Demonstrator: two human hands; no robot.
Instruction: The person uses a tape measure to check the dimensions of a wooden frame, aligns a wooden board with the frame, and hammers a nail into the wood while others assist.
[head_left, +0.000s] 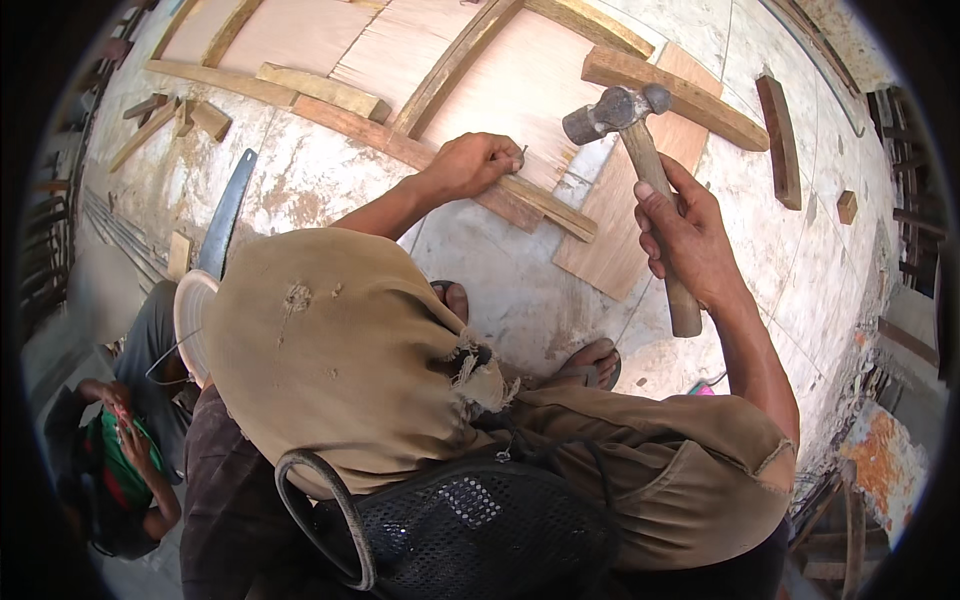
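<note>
Panel: we take this pale plywood panel (490, 95), edged and crossed with wooden rails, as our landmark; it lies on the floor (480, 250) ahead of us.
Left hand: we see the left hand (465, 165) over the near rail (400, 150) of the panel, toward that rail's right end.
Left grip: thumb and fingers are pinched together, leaving almost no gap, on a thin dark nail (523, 153) whose end shows past the fingertips; we cannot tell whether its point touches the wood.
Right hand: we find the right hand (695, 235) raised to the right of the panel, well apart from the left hand.
Right grip: the fingers are wrapped around the wooden handle of a hammer (645, 155), closed on it, with the handle's butt showing below the palm.
Hammer: we see its metal head just right of the panel in our view, above the hand.
Flat board: right of the panel we have a flat board (610, 225), with a thick batten (690, 100) across its far part.
Dark block: farther right of the panel lies a dark block (780, 145).
Saw: left of the panel's near rail we notice a saw (230, 210).
Offcuts: we also see wood offcuts (210, 120) left of the panel.
</note>
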